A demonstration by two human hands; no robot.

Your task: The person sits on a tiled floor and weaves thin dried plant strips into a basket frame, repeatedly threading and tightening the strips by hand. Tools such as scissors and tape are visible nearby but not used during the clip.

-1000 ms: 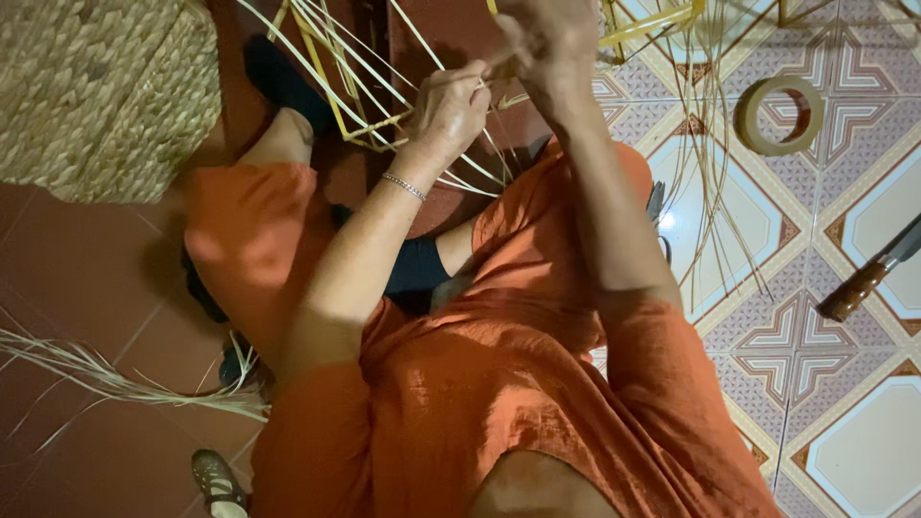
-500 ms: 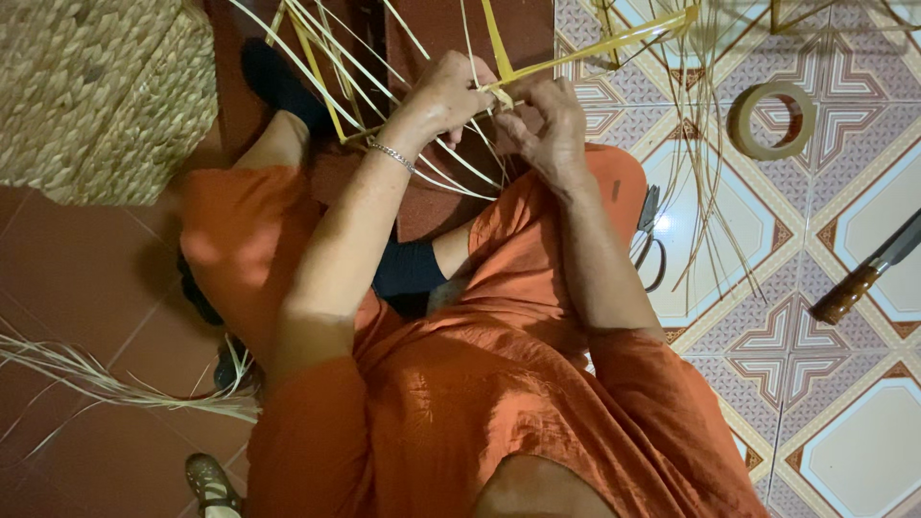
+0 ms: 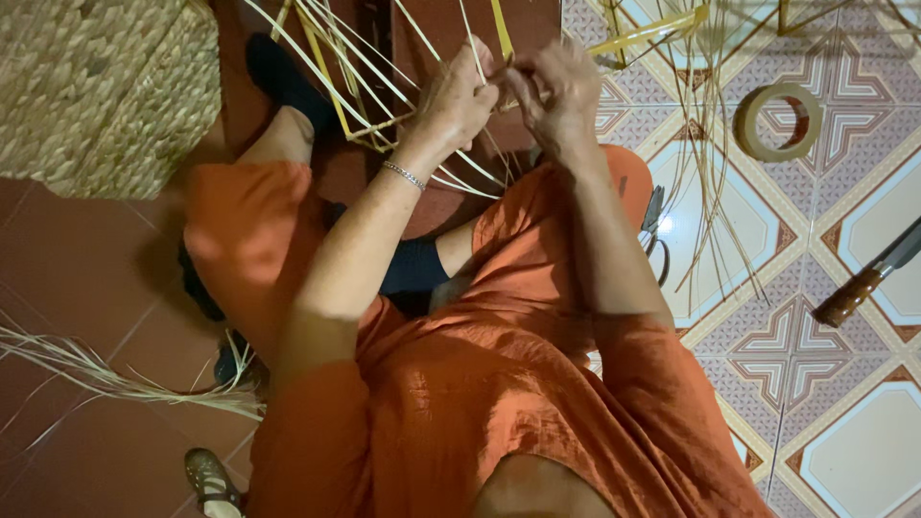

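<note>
2 hands meet over the lap: left hand [image 3: 459, 96] and right hand [image 3: 556, 88] each pinch pale strips [image 3: 365, 72], held taut, fanning toward the woven basket [image 3: 96, 86]; knife [image 3: 868, 278] lies aside on the tiles.

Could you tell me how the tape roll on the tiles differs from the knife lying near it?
The tape roll is a tan ring with an open centre; the knife is long and straight. The roll is one pale colour all over, while the knife has a dark brown wooden handle and a grey blade. The roll shows whole; the knife's blade runs out of the frame's right edge. Both lie on the patterned tiled floor, untouched by either hand.
</note>
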